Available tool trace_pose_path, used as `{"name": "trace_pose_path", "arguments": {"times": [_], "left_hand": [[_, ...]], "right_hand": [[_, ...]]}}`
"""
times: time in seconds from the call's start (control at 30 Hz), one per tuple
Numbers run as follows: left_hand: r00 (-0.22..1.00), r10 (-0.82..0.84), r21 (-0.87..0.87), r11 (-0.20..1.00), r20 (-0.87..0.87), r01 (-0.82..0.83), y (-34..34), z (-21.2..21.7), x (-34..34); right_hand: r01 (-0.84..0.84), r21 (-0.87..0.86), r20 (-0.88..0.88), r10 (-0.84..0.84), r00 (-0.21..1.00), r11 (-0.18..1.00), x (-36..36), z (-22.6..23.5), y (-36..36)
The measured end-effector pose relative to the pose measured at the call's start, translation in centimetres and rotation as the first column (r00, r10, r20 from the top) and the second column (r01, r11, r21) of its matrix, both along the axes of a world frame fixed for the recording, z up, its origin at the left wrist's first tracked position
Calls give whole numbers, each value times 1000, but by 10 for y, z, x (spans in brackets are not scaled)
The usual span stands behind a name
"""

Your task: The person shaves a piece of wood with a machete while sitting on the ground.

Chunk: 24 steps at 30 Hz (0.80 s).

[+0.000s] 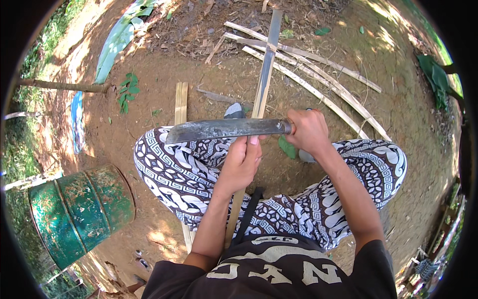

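My right hand (308,132) grips the handle of a large machete (224,129), its grey blade lying crosswise over my lap and pointing left. My left hand (241,162) holds a long bamboo strip (266,65) that runs from my lap away across the dirt. The blade rests against this strip just above my left thumb. I sit with knees apart in black-and-white patterned trousers (179,169).
Several split bamboo strips (318,67) lie on the bare dirt ahead. Two short strips (180,102) lie by my left knee. A rusty green metal drum (79,209) lies on its side at my left. Grass and leaves border the ground.
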<state>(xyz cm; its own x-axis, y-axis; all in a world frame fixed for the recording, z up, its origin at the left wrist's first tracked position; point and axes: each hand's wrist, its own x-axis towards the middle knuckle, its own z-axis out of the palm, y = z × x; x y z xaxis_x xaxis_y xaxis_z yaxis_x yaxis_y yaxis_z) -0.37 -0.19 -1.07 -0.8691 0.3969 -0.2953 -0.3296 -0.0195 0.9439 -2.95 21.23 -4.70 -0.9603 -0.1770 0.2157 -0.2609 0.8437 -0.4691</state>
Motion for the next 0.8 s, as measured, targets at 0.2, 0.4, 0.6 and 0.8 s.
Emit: {"name": "trace_pose_path", "arguments": {"times": [0.2,0.4,0.6,0.8], "left_hand": [[1000,-11,-66,998,-27,9,-1,-14,8],[998,-61,-26,998,18,62,0,-9,15],[988,-17,104,995,151,1,-1,4,-8],[998,-59,-47,997,2,59,2,-2,1]], "right_hand": [[114,69,-2,-114,993,991,-13,-16,11],[513,23,115,-512,851,858,-55,-2,53],[174,-13,149,-170,974,985,-12,12,6],[62,28,72,-64,995,998,-10,14,4]]}}
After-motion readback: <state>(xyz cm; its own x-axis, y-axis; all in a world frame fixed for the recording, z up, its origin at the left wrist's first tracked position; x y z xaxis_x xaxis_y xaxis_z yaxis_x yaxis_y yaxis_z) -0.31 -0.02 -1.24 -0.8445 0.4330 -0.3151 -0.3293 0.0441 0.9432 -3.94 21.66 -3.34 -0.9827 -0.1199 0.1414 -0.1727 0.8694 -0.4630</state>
